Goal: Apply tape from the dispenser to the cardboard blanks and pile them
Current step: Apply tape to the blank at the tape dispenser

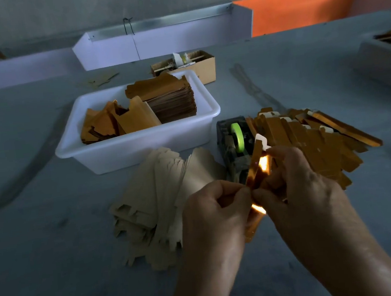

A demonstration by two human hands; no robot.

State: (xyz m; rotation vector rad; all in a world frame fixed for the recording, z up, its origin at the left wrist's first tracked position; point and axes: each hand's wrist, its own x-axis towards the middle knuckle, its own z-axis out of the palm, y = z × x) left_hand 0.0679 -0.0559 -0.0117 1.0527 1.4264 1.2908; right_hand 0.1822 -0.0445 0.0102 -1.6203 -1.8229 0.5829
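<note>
1. Dim room, matte grey table (pixel 54 233); white and orange panels along the back edge.
2. White plastic tub (pixel 139 143) holds a neat stack of glossy gold cardboard blanks (pixel 170 100), with loose ones tipped beside it.
3. Fanned heap of dull beige blanks (pixel 161 199) lies face down, in front of the tub.
4. Dark tape dispenser (pixel 233 144) with a lime-green roll stands between beige heap and finished pile (pixel 313 143), gold strips with white tape tabs.
5. Left hand (pixel 216 210) pinches the held blank (pixel 256 173) at mid-length, fingers curled.
6. Right hand (pixel 300 185) pinches the blank near its white-tabbed top; blank stands edge-on, shiny, just in front of the dispenser.
</note>
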